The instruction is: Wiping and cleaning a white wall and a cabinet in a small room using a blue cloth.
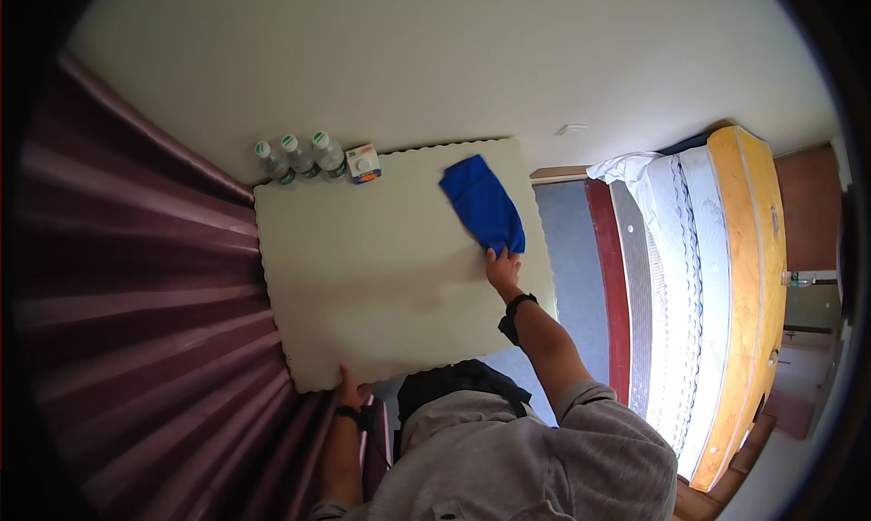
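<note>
A folded blue cloth [484,204] lies on the right part of a pale table with a scalloped edge [381,262]. My right hand [504,268] grips the cloth's near end, with fingertips at its lower edge. At the near left corner of the table, my left hand [352,389] rests on the edge, its thumb on top and its other fingers hidden below. It holds no loose object. Both wrists wear dark bands.
Several clear plastic bottles [329,155] stand beside a small white carton [364,163] at the table's far left edge, by the wall. A purple curtain [150,276] hangs along the left. Mattresses [708,283] stand beyond the floor strip at the right.
</note>
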`<state>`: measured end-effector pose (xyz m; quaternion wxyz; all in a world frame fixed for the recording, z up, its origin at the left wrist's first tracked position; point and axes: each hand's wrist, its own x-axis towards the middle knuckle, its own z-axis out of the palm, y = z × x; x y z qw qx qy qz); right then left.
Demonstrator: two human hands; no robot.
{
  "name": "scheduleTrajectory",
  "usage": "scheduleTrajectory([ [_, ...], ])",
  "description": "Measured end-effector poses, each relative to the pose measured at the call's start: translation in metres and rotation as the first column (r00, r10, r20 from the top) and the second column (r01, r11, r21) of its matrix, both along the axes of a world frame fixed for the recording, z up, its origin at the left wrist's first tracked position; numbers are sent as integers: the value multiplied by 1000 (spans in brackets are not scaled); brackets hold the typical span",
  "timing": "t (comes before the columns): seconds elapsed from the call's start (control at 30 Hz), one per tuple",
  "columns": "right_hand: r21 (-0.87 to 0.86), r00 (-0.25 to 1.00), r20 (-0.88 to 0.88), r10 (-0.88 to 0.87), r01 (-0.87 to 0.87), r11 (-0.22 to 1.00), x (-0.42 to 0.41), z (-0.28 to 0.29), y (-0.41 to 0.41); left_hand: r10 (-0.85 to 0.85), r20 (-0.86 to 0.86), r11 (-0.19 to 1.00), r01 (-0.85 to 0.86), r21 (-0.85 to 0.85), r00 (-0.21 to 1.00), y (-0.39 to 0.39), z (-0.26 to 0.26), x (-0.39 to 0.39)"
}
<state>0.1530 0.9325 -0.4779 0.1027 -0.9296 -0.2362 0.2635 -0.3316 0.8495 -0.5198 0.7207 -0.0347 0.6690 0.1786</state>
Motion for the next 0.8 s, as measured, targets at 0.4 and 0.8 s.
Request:
scheduleTrajectory([
  [0.4, -98, 703, -143, 696, -710, 697, -70, 30, -70, -76, -168, 997, 79, 13, 983, -17, -33, -7],
  [0.8, -84, 146, 77, 986, -985, 152, -29, 45, -113, 18, -119, 984, 3, 178, 993, -53, -47, 10],
])
